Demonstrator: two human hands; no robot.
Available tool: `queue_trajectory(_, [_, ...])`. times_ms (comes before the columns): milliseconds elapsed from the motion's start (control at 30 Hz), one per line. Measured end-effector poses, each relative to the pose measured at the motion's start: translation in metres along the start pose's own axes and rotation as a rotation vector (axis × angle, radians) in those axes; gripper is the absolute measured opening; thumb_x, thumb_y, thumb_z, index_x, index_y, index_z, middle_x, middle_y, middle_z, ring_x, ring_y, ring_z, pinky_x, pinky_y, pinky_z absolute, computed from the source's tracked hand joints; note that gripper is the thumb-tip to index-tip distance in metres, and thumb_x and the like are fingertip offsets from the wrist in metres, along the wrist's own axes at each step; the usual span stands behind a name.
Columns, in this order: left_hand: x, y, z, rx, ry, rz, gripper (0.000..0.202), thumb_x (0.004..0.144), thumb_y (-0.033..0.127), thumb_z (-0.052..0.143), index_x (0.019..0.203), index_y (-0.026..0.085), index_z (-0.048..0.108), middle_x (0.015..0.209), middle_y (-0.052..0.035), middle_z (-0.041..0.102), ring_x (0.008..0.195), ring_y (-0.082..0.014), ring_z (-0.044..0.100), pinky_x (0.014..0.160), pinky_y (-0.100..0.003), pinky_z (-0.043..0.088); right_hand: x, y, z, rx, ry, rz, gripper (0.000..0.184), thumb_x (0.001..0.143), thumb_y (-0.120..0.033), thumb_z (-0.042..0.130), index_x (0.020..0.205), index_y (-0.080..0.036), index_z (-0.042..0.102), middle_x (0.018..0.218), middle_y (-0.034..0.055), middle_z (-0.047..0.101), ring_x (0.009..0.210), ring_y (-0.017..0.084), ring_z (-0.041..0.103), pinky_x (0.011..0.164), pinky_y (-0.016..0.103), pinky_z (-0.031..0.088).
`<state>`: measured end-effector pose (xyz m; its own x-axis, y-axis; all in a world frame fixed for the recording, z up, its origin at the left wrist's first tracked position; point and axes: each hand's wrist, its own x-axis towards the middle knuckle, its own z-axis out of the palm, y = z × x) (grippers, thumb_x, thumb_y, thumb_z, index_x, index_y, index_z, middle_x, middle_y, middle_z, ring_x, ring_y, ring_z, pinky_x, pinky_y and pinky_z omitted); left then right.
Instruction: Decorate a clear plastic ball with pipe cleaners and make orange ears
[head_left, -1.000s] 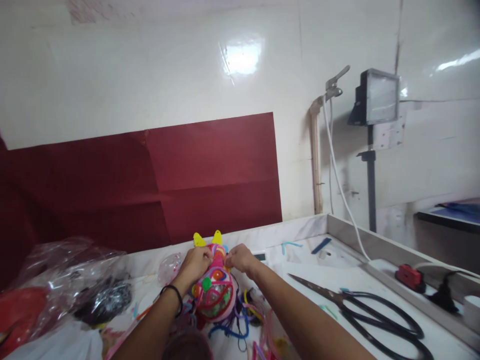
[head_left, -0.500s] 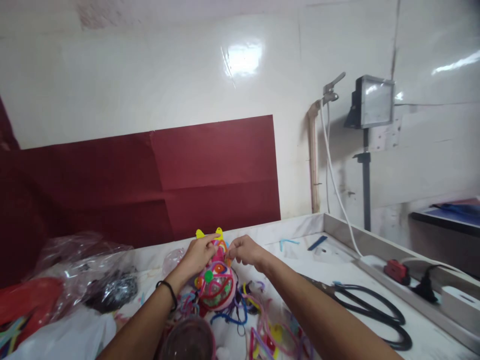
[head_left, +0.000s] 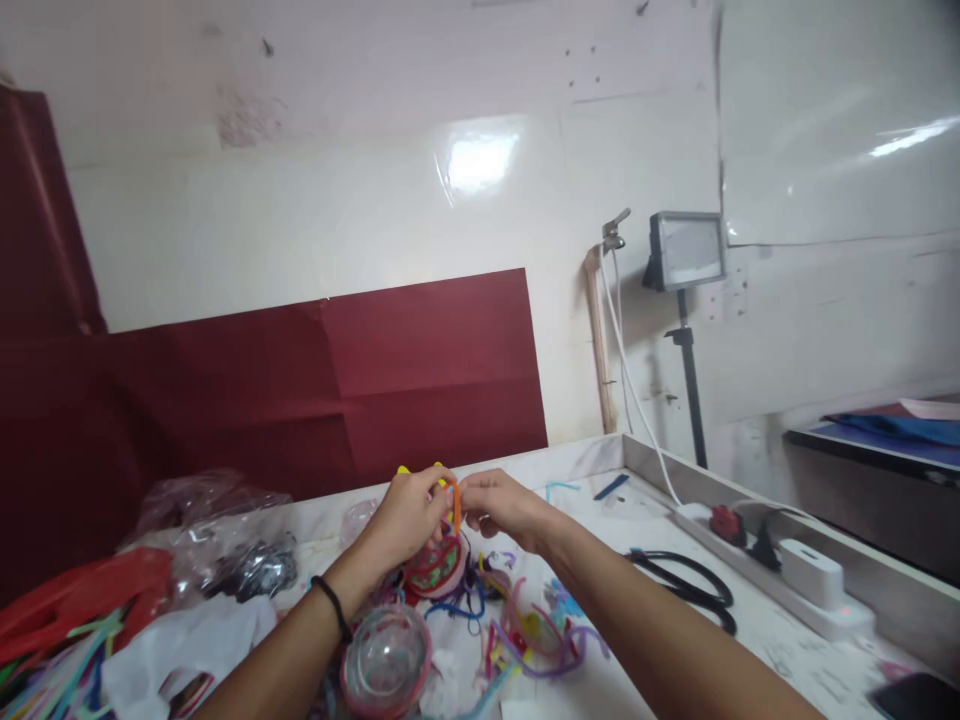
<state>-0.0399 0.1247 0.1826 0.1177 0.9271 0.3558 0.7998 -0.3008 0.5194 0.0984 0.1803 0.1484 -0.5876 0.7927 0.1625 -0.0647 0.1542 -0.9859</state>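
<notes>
A colourful craft figure (head_left: pixel 433 570), with a red and green rounded front and yellow ear-like tips, stands at the back of the table. My left hand (head_left: pixel 409 515) covers most of its upper part, fingers curled around the top. Just right of it, my right hand (head_left: pixel 499 505) pinches at an orange pipe cleaner (head_left: pixel 457 508) that rises along the figure's side. The fingertips of both hands nearly meet there, and the exact contact is partly hidden. A clear round bowl (head_left: pixel 386 655) with a pink rim sits in front of the figure.
Loose pipe cleaners (head_left: pixel 536 640) lie between my forearms. Black-handled scissors (head_left: pixel 694 585) lie beyond my right forearm, near a white power strip (head_left: pixel 780 570). Left are clear plastic bags (head_left: pixel 217 520), a red bag (head_left: pixel 97 595) and white cloth-like material (head_left: pixel 187 645).
The camera view has tilted up and shifted. My left hand now covers more of the figure's upper part, and both hands have come closer together at the orange pipe cleaner.
</notes>
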Motion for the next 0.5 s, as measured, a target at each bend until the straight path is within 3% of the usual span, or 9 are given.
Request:
queue_trajectory(167, [-0.014, 0.015, -0.003, 0.071, 0.054, 0.055, 0.029, 0.083, 0.018, 0.041, 0.101, 0.020, 0.064, 0.055, 0.0024, 0.063, 0.039, -0.0128, 0.058, 0.039, -0.020, 0.040, -0.022, -0.018, 0.001, 0.104, -0.011, 0.014, 0.014, 0.064, -0.021, 0.046, 0.060, -0.015, 0.058, 0.050, -0.0029, 0.056, 0.040, 0.007, 0.042, 0.037, 0.018, 0.024])
queue_trajectory(267, [-0.023, 0.024, -0.004, 0.151, 0.079, 0.081, 0.026, 0.084, 0.018, 0.042, 0.097, 0.020, 0.064, 0.058, 0.0011, 0.065, 0.040, -0.0129, 0.058, 0.041, -0.021, 0.039, -0.033, -0.023, 0.001, 0.119, -0.004, -0.002, 0.010, 0.061, -0.020, 0.050, 0.057, -0.016, 0.058, 0.050, -0.0037, 0.054, 0.041, 0.006, 0.040, 0.036, 0.018, 0.023])
queue_trajectory(400, [-0.031, 0.034, -0.004, 0.285, 0.126, 0.134, 0.019, 0.082, 0.016, 0.048, 0.090, 0.020, 0.065, 0.072, -0.0037, 0.070, 0.064, -0.0173, 0.065, 0.060, -0.025, 0.041, -0.045, -0.025, -0.002, 0.098, -0.006, -0.018, 0.005, 0.056, -0.015, 0.055, 0.053, -0.014, 0.059, 0.046, -0.0044, 0.052, 0.041, 0.006, 0.039, 0.036, 0.018, 0.022])
queue_trajectory(500, [-0.037, 0.040, -0.001, 0.351, 0.144, 0.147, 0.017, 0.082, 0.015, 0.049, 0.087, 0.020, 0.065, 0.078, -0.0059, 0.071, 0.073, -0.0198, 0.065, 0.063, -0.026, 0.038, -0.052, -0.027, -0.003, 0.088, -0.010, -0.022, 0.007, 0.058, -0.016, 0.059, 0.052, -0.014, 0.059, 0.041, -0.0052, 0.050, 0.039, 0.006, 0.038, 0.036, 0.017, 0.023])
